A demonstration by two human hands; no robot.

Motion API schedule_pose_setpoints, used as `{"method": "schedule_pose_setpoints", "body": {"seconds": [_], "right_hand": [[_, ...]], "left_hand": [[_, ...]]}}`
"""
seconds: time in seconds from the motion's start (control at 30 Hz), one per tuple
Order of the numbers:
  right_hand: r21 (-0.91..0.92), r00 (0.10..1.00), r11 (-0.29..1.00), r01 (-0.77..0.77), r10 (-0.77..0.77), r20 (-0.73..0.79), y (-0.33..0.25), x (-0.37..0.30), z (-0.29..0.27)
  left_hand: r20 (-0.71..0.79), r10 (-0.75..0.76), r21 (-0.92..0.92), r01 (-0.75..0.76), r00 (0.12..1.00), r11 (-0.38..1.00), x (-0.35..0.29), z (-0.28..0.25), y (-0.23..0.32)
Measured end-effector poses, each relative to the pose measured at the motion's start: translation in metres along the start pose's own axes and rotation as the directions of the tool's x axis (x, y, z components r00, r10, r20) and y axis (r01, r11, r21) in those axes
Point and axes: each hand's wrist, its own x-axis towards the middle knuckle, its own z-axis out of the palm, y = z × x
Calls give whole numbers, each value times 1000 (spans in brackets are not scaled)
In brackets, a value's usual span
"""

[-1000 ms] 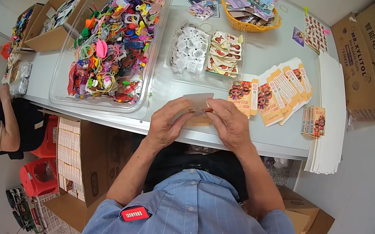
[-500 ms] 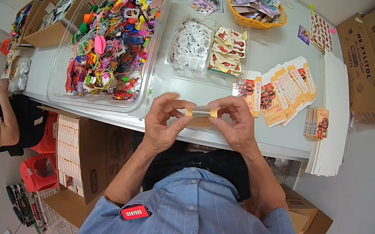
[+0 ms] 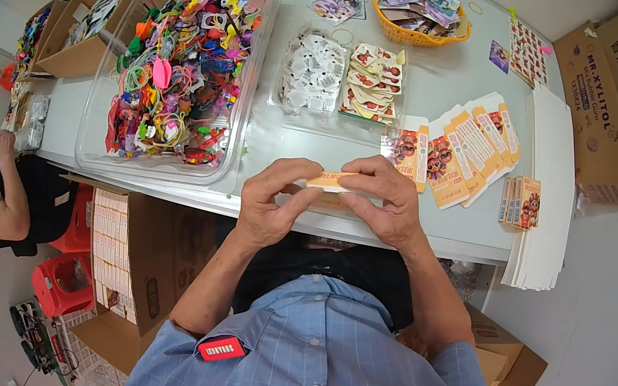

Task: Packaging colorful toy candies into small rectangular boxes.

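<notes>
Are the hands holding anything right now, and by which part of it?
Yes: a small orange-and-white carton. The left hand pinches its left end, the right hand its right end.

Bold dark print stands on the brown carton [image 3: 589,158] beyond the right edge of the table [image 3: 276,147]: large Chinese characters on one panel, Latin capitals and numerals on the other. White capitals cross the red tag [image 3: 222,348] at the shirt pocket. The orange box [image 3: 332,180] between left fingers [image 3: 292,171] and right fingers [image 3: 372,172] bears a line of lettering, too small to read. Fine print lines the flat boxes [image 3: 458,154] toward the table's right edge; lettering on the small boxes [image 3: 521,202] by that edge is too tiny.
</notes>
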Motion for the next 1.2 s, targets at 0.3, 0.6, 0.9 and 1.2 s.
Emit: {"method": "schedule_pose_setpoints", "body": {"seconds": [0.3,0.6,0.9,1.2], "right_hand": [[43,999,998,-48,48,3,0,3,1],[-163,993,981,105,-95,64,11,-2,-8],[-307,975,927,216,-222,18,-15,-10,-5],[-489,790,634,599,-568,231,-19,-18,9]], "left_hand": [[48,56,73,-60,997,996,2,-5,1],[137,130,207,-156,982,966,0,-5,-12],[-95,-135,36,139,986,990,-13,3,7],[61,-749,-135,749,660,649,-1,-11,30]]}}
